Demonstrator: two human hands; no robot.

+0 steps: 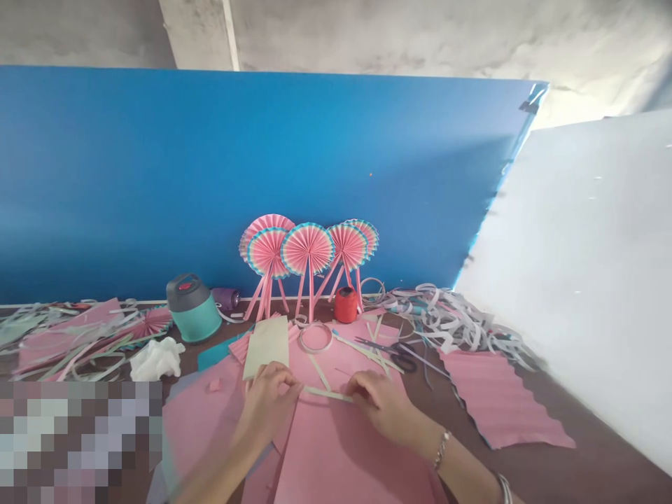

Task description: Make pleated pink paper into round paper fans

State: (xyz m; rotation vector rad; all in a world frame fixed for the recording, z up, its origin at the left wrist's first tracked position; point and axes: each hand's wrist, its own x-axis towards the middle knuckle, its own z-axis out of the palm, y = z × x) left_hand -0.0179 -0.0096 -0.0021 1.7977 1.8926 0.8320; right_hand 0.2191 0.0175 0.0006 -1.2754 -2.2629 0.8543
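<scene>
Left hand (267, 406) and right hand (378, 407) pinch opposite ends of a thin cream paper strip (328, 394), fingers closed narrowly, low over a broad pink paper sheet (341, 455). Just beyond the left hand: a pale cream card rectangle (265, 346). Beyond the right: black-handled metal scissors (403, 361). Risk: uneven pull could crease or tear the strip.
</scene>
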